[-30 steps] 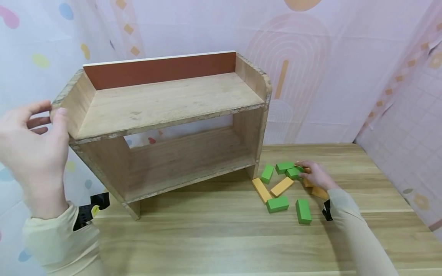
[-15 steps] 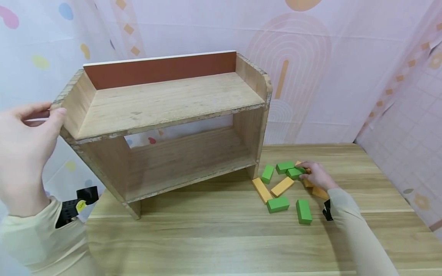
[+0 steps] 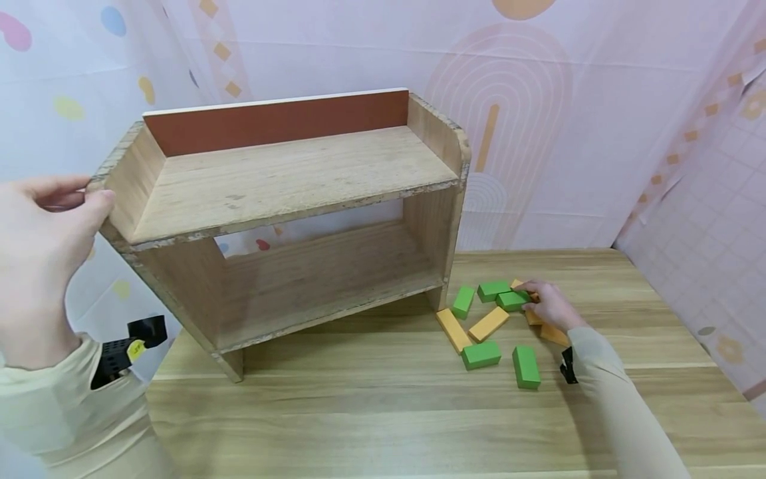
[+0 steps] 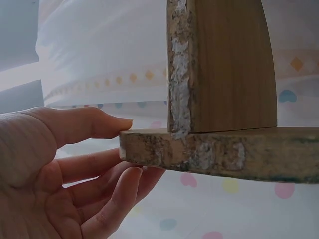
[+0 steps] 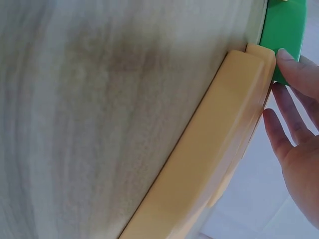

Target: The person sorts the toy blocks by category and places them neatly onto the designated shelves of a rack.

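Observation:
My left hand (image 3: 42, 239) grips the upper front edge of the left side panel of a wooden shelf (image 3: 287, 179). In the left wrist view, the thumb (image 4: 94, 124) lies on one face of the panel (image 4: 219, 154) and fingers are on the other. On the right, my right hand (image 3: 553, 306) pinches the end of a green block (image 3: 510, 301) among orange and green blocks. Its thumb presses that green block (image 5: 284, 32) in the right wrist view; the other fingers lie beside orange blocks (image 5: 204, 134) and are partly hidden.
Right of the shelf, loose blocks lie on the wooden table (image 3: 359, 426), among them an orange block (image 3: 489, 324), a green block (image 3: 481, 355) and another green block (image 3: 526, 367). A patterned cloth (image 3: 538, 133) hangs behind. The shelf stands at an angle.
My left hand's fingers have closed in on the panel edge, and its wrist has shifted left and slightly up. My right hand has barely moved; the shelf stays in place.

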The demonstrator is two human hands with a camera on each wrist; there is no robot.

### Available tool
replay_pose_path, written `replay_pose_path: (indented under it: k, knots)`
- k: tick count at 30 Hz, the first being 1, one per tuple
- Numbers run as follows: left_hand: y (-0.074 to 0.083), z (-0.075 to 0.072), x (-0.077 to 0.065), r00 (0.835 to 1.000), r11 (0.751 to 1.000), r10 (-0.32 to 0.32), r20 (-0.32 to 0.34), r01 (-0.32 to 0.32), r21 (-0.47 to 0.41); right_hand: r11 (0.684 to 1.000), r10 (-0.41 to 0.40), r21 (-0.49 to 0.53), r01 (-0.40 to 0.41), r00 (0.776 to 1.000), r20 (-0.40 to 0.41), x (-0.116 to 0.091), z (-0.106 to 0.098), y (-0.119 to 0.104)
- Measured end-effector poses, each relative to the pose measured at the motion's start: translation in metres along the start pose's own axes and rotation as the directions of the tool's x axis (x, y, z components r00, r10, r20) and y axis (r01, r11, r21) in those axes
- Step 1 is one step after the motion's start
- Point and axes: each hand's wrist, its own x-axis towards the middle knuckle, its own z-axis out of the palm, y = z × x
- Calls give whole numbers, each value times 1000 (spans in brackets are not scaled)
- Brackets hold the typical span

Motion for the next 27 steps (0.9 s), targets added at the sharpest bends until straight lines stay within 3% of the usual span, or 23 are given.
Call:
replay_pose_path:
  k: [3, 12, 17, 27]
  knots:
    - [1, 0, 0, 1000, 1000, -6, 6, 6, -14, 1000, -6, 20, 6, 1000, 1, -1, 0, 1]
    - [-4, 1, 3, 1000, 999, -16, 0, 16, 50, 993, -74, 86, 76, 997, -27, -6, -2, 9]
    - [-10, 2, 8, 1000, 998, -5, -5, 6, 65, 990, -57, 127, 58, 998, -9, -7, -4, 9]
    - [-8, 3, 3, 1000, 994, -27, -16, 28, 106, 991, -10, 131, 12, 1000, -15, -11, -10, 3]
